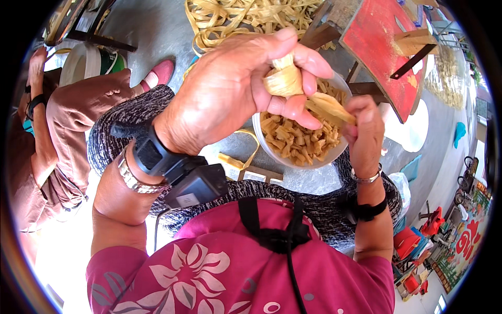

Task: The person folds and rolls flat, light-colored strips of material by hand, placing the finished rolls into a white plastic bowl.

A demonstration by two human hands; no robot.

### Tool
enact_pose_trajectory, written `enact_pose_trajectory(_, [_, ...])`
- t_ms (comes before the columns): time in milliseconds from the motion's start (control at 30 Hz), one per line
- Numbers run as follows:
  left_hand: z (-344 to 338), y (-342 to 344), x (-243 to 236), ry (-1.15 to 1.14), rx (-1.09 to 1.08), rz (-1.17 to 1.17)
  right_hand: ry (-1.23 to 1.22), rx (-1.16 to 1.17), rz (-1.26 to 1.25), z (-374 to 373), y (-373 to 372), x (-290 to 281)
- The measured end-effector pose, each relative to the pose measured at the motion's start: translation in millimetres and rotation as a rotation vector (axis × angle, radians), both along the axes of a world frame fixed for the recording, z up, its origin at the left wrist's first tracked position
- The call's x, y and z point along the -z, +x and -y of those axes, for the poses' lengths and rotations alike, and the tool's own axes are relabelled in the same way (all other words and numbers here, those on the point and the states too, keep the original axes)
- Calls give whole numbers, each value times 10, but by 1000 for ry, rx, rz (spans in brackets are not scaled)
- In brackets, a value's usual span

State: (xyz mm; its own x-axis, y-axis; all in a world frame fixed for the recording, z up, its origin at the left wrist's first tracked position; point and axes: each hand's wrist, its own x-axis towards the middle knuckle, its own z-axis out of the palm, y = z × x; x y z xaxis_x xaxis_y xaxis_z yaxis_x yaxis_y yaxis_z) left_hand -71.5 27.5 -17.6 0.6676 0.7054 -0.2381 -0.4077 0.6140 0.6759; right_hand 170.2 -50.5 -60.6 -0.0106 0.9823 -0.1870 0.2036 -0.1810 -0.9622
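My left hand (246, 78) is curled round a pale yellow, fibrous strip (285, 81), folded into a thick loop between thumb and fingers. To its right, my right hand (364, 123) pinches the outstretched tail of the strip, its fingertips closed together. Directly beneath both hands stands a round white tub (264, 140), which holds a heap of short yellow-brown pieces (300, 138). The left hand hides the tub's upper left part. I cannot make out exactly how the strip is wound inside my left fingers.
Long yellow strips (225, 18) lie in a loose pile on the grey floor beyond my hands. A red-topped wooden stool or bench (374, 57) stands at the far right. On the left sits another person in brown trousers (86, 104), near a white bucket (76, 65).
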Motion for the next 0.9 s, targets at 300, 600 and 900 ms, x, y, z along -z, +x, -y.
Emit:
enact_pose_trajectory(300, [69,145,33,102,65,-144,-81,-179,-249,-76,-492,-311])
enact_pose_trajectory(600, [-40,140,52,100,-32,-71,28,-234,119,-42,-212,-359])
enact_pose_trajectory(900, [-3,262,-62,237,64,-423,125,-201,159,-101,-213,-393])
